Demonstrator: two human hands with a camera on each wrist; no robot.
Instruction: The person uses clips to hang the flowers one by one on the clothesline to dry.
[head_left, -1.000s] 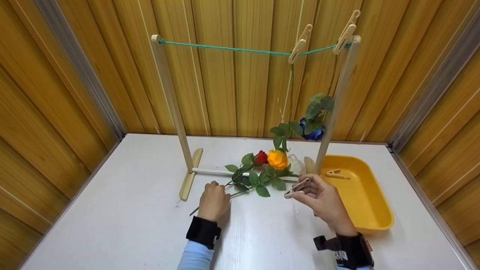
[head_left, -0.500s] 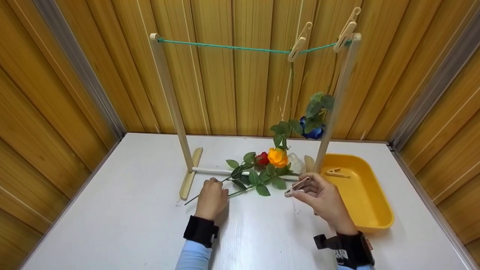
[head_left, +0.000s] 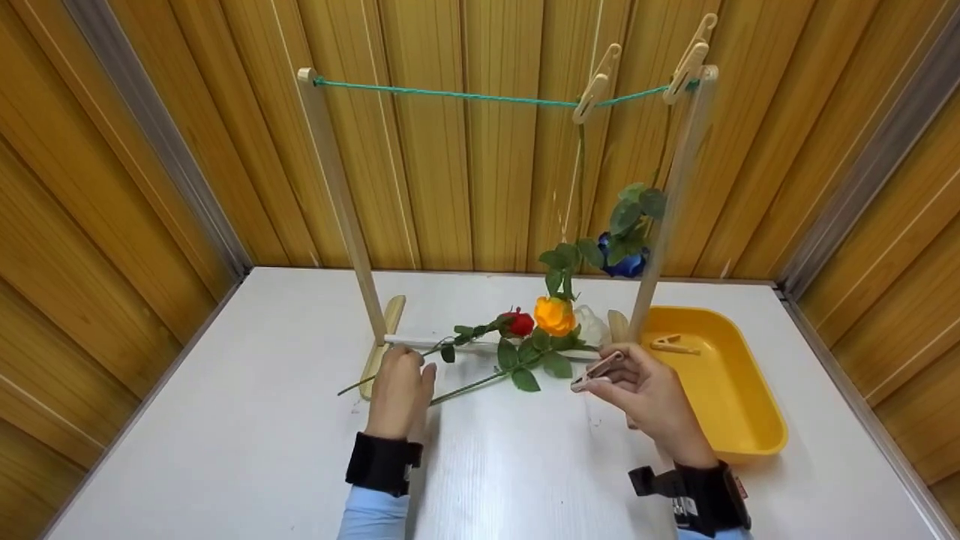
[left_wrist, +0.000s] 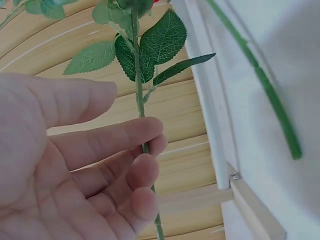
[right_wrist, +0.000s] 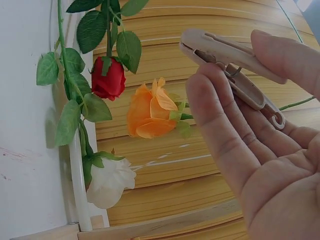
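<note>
My left hand (head_left: 400, 390) holds the stem of a red artificial rose (head_left: 519, 323) in its bent fingers. In the left wrist view that leafy stem (left_wrist: 138, 95) runs along the fingertips, the thumb standing off it. Beside it on the table lies a white rose (head_left: 591, 328), its flower at the right and its bare stem toward my left hand. My right hand (head_left: 649, 397) pinches a wooden clothespin (right_wrist: 235, 65) between thumb and fingers, over the table just left of the tray. An orange rose (head_left: 554, 316) hangs head down behind the white one.
A green cord (head_left: 450, 94) spans two wooden posts (head_left: 337, 187). Clothespins (head_left: 592, 97) on it hold the orange rose and, by the right post, a blue rose (head_left: 624, 259). A yellow tray (head_left: 739, 405) at the right contains another clothespin (head_left: 675, 345). Wood-look panels surround the table.
My left hand has moved left and slightly away from me, drawing the red rose leftward, apart from the white rose's stem. The right hand with its clothespin has stayed nearly still.
</note>
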